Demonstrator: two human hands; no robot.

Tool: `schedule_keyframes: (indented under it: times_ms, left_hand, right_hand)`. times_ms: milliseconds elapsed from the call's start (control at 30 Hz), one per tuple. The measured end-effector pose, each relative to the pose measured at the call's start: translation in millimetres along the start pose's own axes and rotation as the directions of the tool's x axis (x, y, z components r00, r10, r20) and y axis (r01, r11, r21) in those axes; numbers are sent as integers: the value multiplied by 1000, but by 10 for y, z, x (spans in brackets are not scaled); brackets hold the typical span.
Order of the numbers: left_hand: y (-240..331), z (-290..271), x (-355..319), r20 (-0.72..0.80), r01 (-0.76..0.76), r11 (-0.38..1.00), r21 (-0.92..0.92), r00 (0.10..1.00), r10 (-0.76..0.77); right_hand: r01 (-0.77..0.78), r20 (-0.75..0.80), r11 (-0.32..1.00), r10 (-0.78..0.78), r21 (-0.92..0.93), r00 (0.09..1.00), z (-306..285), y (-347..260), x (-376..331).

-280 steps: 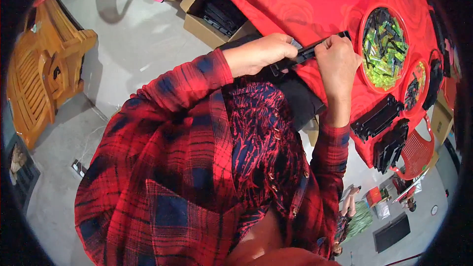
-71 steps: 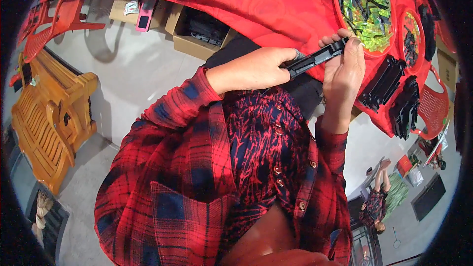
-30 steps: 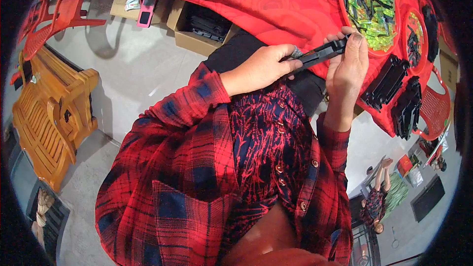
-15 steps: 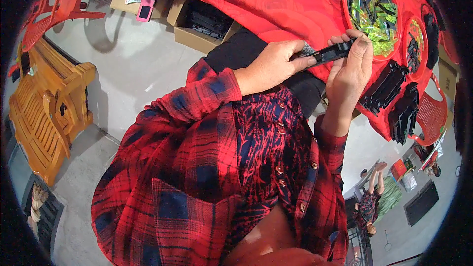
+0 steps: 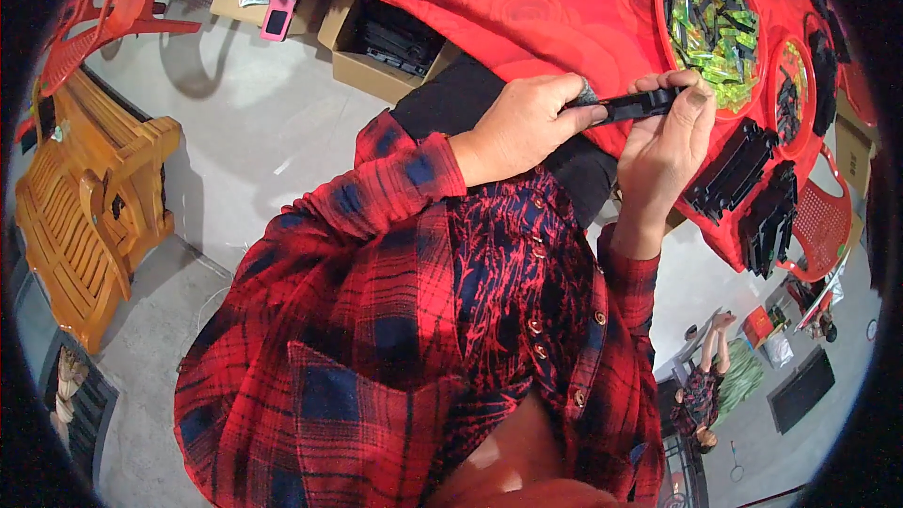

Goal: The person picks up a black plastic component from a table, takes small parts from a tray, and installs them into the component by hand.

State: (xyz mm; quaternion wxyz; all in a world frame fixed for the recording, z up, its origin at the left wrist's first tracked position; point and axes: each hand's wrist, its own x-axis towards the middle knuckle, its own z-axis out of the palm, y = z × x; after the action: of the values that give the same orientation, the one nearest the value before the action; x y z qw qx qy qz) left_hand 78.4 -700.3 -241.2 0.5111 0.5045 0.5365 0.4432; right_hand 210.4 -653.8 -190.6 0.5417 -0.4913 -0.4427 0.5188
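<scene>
A long black plastic part [image 5: 628, 109] is held between my two hands above the near edge of the red-covered table. My left hand [image 5: 531, 124] is closed around its left end, the thumb lying along its upper face. At the other end, my right hand [image 5: 666, 136] pinches it between thumb and fingers. A bit of grey material [image 5: 587, 94] shows by my left fingertips. Just beyond my right hand lies a red round tray [image 5: 662, 26] full of yellow-green clear pieces and black pieces. Any small piece under my right thumb is hidden.
Stacks of black plastic parts [image 5: 732, 169] lie at the table's right edge, beside a second red tray [image 5: 780, 122]. A cardboard box [image 5: 369, 75] of black parts stands on the floor. A wooden chair [image 5: 80, 216] is left; a red plastic chair [image 5: 824, 230] right. Another person [image 5: 701, 400] is far right.
My right hand has shifted slightly down, and the black part now lies more level. Both hands keep their hold on it.
</scene>
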Motion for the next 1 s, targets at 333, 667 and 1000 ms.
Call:
schedule_keyframes:
  times_ms: [333, 667, 1000]
  left_hand:
    - [-31, 19, 21, 41, -257, 956, 139, 966, 254]
    - [-39, 29, -82, 215, 109, 994, -9, 971, -105]
    - [72, 116, -189, 158, 82, 994, 76, 983, -93]
  right_hand:
    - [13, -6, 1000, -13, 3, 1000, -62, 200, -23]
    - [-39, 53, 993, 45, -109, 998, -94, 210, -210]
    - [-57, 1, 995, 58, -79, 998, -182, 156, -288]
